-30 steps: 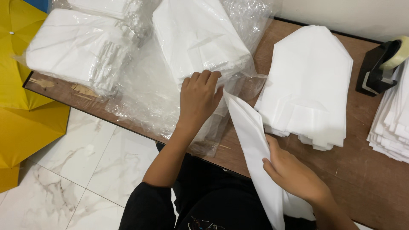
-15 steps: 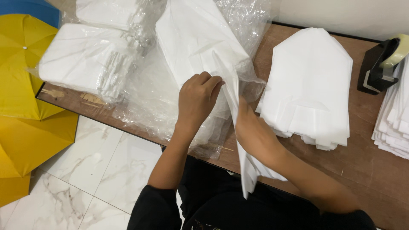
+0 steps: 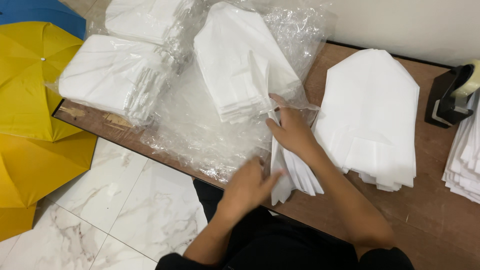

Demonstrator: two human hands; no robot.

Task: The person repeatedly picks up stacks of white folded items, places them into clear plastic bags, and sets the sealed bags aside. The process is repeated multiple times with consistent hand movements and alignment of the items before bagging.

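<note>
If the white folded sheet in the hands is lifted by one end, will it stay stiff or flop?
Probably floppy: the white folded sheet bends and fans out between the right hand and left hand. Likely light, as it looks thin.

Crowded brown wooden bench (image 3: pixel 430 220), with open wood only toward its near right corner.

Taking the tall stack of white pointed paper bags (image 3: pixel 372 107) as landmark: to its left, crinkled clear plastic wrap (image 3: pixel 200 135) and a wrapped pile of white bags (image 3: pixel 240 75) fill the bench to its left edge, and the right hand (image 3: pixel 292 132) with a folded white bag (image 3: pixel 290 172) blocks the narrow gap between them. The left hand (image 3: pixel 247 187) sits at the front edge below that gap. Right of the stack, a strip of bare wood runs back to a black tape dispenser (image 3: pixel 452 97); another white stack (image 3: pixel 465 160) closes the far right. In front of the landmark the wood lies open.
</note>
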